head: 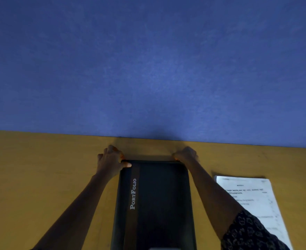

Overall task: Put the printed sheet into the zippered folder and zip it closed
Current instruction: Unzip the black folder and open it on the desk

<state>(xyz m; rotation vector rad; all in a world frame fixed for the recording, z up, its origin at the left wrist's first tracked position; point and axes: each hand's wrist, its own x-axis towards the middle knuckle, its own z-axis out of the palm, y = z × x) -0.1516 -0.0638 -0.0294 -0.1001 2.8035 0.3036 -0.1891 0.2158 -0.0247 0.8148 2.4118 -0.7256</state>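
Note:
A black zippered folder (pixel 159 201) marked "PortFolio" lies flat on the yellow-brown table (pixel 40 168), long side pointing away from me. My left hand (pixel 110 159) grips its far left corner, thumb pressed on the cover. My right hand (pixel 186 155) is closed on the far right corner; its fingertips are hidden, so the zipper pull does not show. The printed sheet (pixel 255 201) lies on the table to the right of the folder, partly under my right forearm and patterned sleeve.
A blue fabric wall panel (pixel 152 69) rises straight from the table's far edge, just beyond my hands. A pale object (pixel 164 248) peeks in at the bottom edge on the folder.

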